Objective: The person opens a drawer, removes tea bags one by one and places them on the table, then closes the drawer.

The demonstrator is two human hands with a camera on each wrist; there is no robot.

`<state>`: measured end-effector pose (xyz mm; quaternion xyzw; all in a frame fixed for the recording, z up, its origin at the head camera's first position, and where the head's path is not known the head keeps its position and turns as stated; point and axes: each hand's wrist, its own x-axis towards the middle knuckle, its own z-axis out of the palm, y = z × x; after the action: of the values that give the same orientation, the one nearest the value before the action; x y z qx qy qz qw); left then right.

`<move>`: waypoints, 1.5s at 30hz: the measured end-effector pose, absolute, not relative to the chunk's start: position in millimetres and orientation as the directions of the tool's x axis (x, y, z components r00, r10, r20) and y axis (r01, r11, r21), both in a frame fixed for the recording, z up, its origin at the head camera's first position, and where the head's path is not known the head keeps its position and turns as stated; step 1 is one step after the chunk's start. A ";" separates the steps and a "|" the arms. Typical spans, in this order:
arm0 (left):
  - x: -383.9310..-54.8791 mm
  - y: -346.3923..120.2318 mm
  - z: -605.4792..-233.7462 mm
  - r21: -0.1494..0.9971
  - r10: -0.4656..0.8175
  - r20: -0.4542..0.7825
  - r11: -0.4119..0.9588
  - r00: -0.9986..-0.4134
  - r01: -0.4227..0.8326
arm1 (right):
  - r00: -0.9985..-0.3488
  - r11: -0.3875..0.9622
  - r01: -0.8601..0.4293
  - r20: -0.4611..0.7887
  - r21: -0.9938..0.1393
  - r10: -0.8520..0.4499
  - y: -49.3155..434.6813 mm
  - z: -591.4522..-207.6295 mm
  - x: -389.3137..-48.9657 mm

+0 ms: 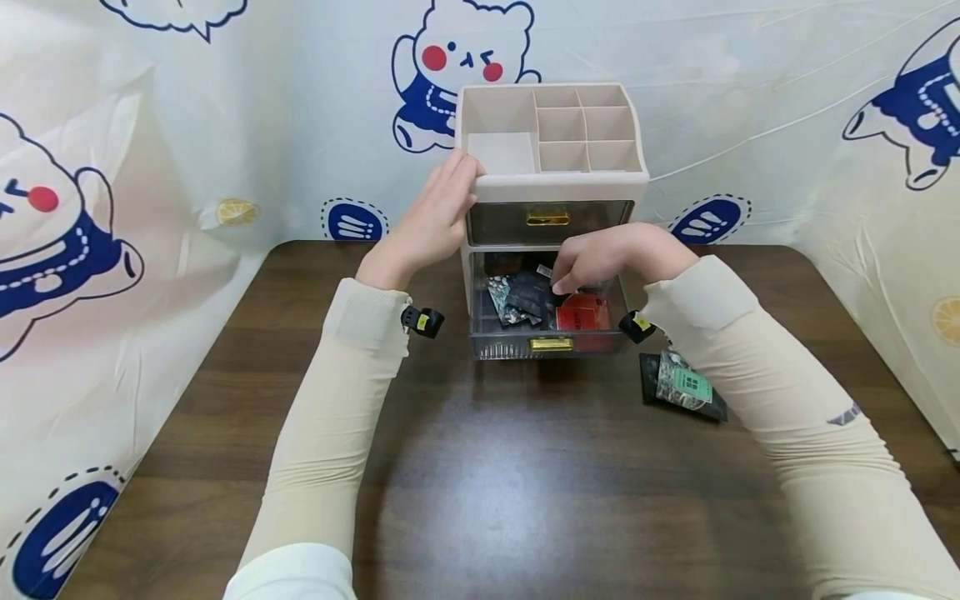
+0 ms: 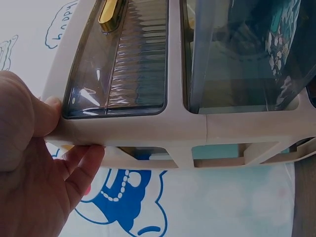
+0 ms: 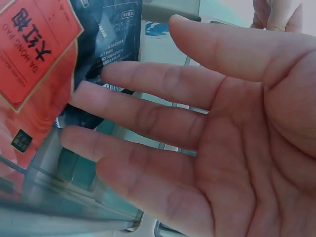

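My left hand point(image 1: 442, 204) grips the upper left edge of a pale drawer organizer point(image 1: 555, 185). In the left wrist view its thumb lies on the front frame and its fingers lie round the side. The lower clear drawer point(image 1: 510, 346) is pulled out. Over it, my right hand point(image 1: 611, 254) reaches in among tea packets. The right wrist view shows that hand's fingers point(image 3: 148, 116) extended beside a red Da Hong Pao packet point(image 3: 29, 64) and a dark packet point(image 3: 121, 29), thumb apart. A patterned packet point(image 1: 501, 302) lies at the drawer's left.
A black packet with a green label point(image 1: 690, 385) lies on the brown table point(image 1: 495, 483), right of the organizer. The upper drawer point(image 1: 498, 225) is closed. Compartments point(image 1: 562, 125) top the organizer, and a printed curtain point(image 1: 315, 108) hangs behind it.
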<state>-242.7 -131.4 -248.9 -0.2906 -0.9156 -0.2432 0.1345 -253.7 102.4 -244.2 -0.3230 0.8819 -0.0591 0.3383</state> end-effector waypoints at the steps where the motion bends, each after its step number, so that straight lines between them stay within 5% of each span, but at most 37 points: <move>1: -242.7 -131.4 -249.1 0.369 0.466 0.386 0.713 -0.796 0.596 | -0.560 0.780 -0.536 -0.556 -0.323 -0.615 102.5 -244.1 -253.7; 9: -243.7 -132.2 -249.6 0.362 0.472 0.394 0.709 -0.789 0.605 | -0.598 0.794 -0.500 -0.526 -0.345 -0.605 104.7 -240.6 -252.7; 30: -242.9 -132.3 -248.4 0.384 0.461 0.359 0.719 -0.812 0.579 | -0.544 0.793 -0.494 -0.585 -0.355 -0.601 104.1 -243.2 -250.3; 45: -242.8 -131.8 -248.3 0.378 0.464 0.370 0.716 -0.805 0.587 | -0.594 0.663 -0.566 -0.315 -0.491 -0.740 137.7 -215.5 -247.3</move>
<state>-242.8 -131.8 -248.3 -0.2861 -0.9178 -0.2450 0.1251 -247.3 137.7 -215.5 -0.3727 0.8760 -0.1726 0.2530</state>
